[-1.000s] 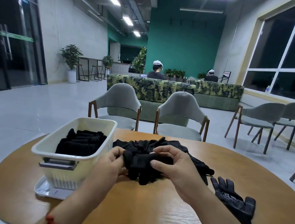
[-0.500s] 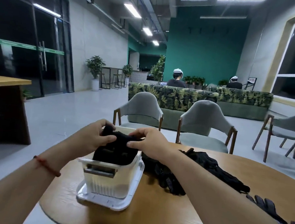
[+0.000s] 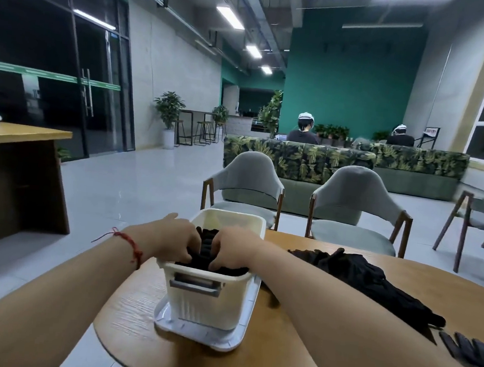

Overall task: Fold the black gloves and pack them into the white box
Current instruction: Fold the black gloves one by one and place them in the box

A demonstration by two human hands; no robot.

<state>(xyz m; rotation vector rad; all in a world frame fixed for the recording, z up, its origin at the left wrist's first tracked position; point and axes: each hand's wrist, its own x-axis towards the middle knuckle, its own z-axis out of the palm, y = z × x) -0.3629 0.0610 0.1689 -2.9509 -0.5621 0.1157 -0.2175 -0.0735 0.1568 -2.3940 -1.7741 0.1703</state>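
Observation:
The white box stands on its lid on the round wooden table. Folded black gloves fill it. My left hand and my right hand are both inside the box, fingers curled down onto a folded glove bundle between them. A heap of unfolded black gloves lies to the right of the box. One single black glove lies flat near the right edge.
Two grey chairs stand behind the table, with another at the far right. A wooden counter is on the left. Two people sit beyond a leaf-patterned sofa.
Both hands carried the folded glove bundle from the table's middle leftward over the box and lowered it inside. My view turned left with them.

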